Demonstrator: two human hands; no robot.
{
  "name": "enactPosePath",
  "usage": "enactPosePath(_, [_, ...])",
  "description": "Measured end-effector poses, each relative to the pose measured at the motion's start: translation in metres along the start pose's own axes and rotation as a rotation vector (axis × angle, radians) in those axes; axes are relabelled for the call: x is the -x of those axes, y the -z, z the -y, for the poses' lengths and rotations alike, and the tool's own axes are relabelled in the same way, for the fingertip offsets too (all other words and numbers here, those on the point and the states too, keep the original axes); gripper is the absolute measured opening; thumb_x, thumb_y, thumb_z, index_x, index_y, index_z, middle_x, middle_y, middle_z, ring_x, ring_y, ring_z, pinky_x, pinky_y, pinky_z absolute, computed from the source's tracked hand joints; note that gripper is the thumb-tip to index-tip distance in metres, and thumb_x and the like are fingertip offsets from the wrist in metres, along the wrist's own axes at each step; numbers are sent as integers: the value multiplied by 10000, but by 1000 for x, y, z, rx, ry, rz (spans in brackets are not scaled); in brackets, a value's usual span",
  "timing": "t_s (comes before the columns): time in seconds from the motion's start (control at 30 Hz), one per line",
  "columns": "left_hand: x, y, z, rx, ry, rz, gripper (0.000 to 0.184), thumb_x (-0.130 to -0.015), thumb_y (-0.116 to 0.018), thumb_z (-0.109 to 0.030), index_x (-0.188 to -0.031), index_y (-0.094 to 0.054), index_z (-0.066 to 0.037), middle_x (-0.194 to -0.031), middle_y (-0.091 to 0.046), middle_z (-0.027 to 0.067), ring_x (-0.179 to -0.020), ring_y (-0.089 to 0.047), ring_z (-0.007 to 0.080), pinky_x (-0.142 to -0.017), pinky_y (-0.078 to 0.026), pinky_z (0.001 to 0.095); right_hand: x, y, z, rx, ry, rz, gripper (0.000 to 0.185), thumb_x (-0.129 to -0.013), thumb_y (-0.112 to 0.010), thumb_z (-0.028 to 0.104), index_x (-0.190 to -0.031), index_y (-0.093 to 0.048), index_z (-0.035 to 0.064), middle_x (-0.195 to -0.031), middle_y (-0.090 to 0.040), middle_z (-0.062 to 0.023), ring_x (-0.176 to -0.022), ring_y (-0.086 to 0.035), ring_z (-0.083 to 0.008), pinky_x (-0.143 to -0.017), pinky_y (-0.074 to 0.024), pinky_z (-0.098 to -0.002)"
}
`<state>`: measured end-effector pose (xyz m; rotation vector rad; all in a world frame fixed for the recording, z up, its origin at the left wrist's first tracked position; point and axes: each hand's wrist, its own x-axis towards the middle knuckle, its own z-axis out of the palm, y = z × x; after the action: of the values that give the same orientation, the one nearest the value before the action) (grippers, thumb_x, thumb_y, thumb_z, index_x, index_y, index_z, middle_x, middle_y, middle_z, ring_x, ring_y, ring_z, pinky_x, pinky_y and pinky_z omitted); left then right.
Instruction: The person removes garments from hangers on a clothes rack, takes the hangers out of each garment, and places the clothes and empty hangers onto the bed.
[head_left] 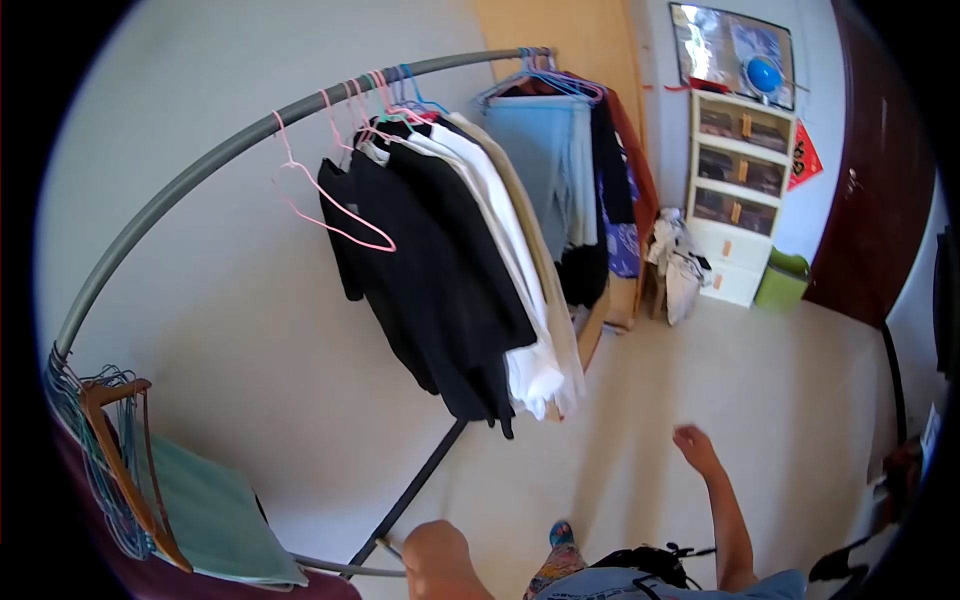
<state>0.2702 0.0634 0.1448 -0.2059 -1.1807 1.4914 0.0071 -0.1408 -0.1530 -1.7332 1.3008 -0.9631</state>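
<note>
My right hand [690, 438] hangs over the floor on the right, away from the clothes. Its fingers look curled together, and nothing shows in them. At the bottom, a bare, rounded part of my left arm [437, 555] is visible near the rack's lower bar, its fingers hidden. An empty pink hanger [360, 240] dangles from the grey clothes rail [190, 175]. Beside it hang black shirts [430, 270], then a white garment [500, 200] and a beige one [548, 270]. Light blue jeans [540, 150] hang farther along.
Several wire hangers [100, 480] and a wooden hanger [120, 460] bunch at the rail's left end, by a pale green cloth [205, 510]. A drawer cabinet [735, 240], a green bin [783, 282] and a dark door [870, 170] stand at the back right. A dark floor bar [415, 485] crosses below.
</note>
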Motion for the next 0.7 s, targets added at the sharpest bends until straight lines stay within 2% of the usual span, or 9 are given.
enactPosePath(0.07, [48, 7, 0, 141, 165, 215, 221, -644, -527, -108, -860, -506, -68, -931, -467, 101, -794, -485, 236, -606, -403, 316, -70, -11, 132, -219, 206, 137, 254, -740, -521, 131, -956, -465, 10, -945, -482, -98, -902, -464, -167, -779, -363, -264])
enactPosePath(0.1, [74, 6, 0, 204, 286, 351, 221, -632, -533, -96, -850, -509, -67, -922, -472, 103, -797, -488, 240, -617, -404, 322, -91, -17, 198, -143, 461, 143, 265, -730, -517, 105, -972, -456, 17, -990, -452, -106, -961, -425, -193, -808, -339, -279])
enactPosePath(0.17, [120, -4, 13, 225, 474, 569, 224, -609, -543, -72, -831, -514, -66, -904, -483, 108, -804, -493, 249, -641, -406, 334, -129, -33, 308, -57, 1091, 161, 276, -682, -530, 64, -949, -469, 29, -1046, -414, -114, -973, -401, -243, -823, -318, -314])
enactPosePath(0.3, [178, -25, 62, 61, 761, 827, 235, -563, -564, -24, -791, -525, -62, -868, -504, 118, -816, -504, 268, -687, -409, 358, -206, -97, 442, -93, 1624, 62, 240, -677, -533, 97, -897, -488, 15, -1005, -423, -130, -917, -426, -270, -782, -353, -320])
enactPosePath(0.37, [199, -28, 82, -82, 872, 916, 271, -595, -548, -30, -850, -470, 16, -969, -438, 181, -952, -429, 334, -790, -365, 392, -247, -136, 482, -84, 1630, -35, 234, -675, -526, 142, -855, -510, -6, -993, -429, -150, -909, -430, -287, -770, -369, -330])
enactPosePath(0.43, [218, -28, 93, -213, 921, 990, 316, -604, -557, -43, -897, -461, 26, -1041, -390, 202, -1013, -374, 359, -830, -329, 399, -287, -177, 507, -89, 1571, -62, 294, -660, -523, 205, -808, -520, -49, -976, -422, -219, -923, -422, -319, -768, -376, -345])
enactPosePath(0.5, [225, -34, 101, -334, 938, 1118, 372, -616, -561, -53, -955, -438, 37, -1107, -329, 219, -1065, -311, 373, -860, -294, 406, -308, -202, 527, 10, 1243, 144, 375, -680, -521, 268, -838, -501, -71, -1059, -365, -243, -979, -391, -315, -823, -327, -326])
enactPosePath(0.6, [240, -41, 103, -474, 941, 1188, 441, -611, -572, -38, -1010, -399, 37, -1149, -276, 226, -1089, -274, 377, -869, -283, 403, -333, -231, 535, 2, 1170, 220, 446, -657, -518, 325, -803, -509, -97, -962, -428, -289, -935, -417, -355, -803, -346, -331])
enactPosePath(0.7, [261, -46, 100, -618, 916, 1179, 485, -603, -573, -6, -1040, -365, 27, -1129, -284, 223, -1063, -300, 368, -854, -302, 381, -339, -230, 534, -64, 1069, 539, 403, -630, -462, 302, -735, -543, -78, -867, -468, -288, -861, -453, -358, -741, -385, -357])
